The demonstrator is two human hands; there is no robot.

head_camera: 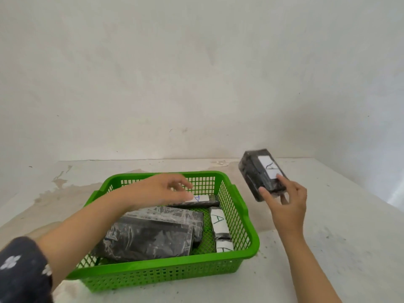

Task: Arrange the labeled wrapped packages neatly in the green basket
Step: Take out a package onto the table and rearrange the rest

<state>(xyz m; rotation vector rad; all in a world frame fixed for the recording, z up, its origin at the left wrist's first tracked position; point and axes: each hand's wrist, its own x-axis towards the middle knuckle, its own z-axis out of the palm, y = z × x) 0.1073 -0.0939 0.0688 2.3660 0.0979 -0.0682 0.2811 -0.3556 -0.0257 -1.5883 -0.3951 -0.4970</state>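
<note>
A green basket (166,266) stands on a pale, stained table (328,248) in front of a bare wall (196,73). Its left half holds a large black wrapped package (148,237) lying tilted on top of a second flat package (190,216). Along the far wall lies a slim package (207,202) with a white label marked A. Against the right wall lies a narrow package (218,221), also marked A, and just in front of it, in the near right corner, a small package (224,246) with the same letter.

The left hand (161,189), in a dark flowered sleeve (21,270), reaches over the basket with fingers loosely curled. Its tips are at the slim package's label, but the blur makes it impossible to tell whether they pinch it.

The right hand (286,204) is in the air to the right of the basket, thumb and fingers clamped on the lower end of a black labeled package (258,171) marked A, tilted upward.
</note>
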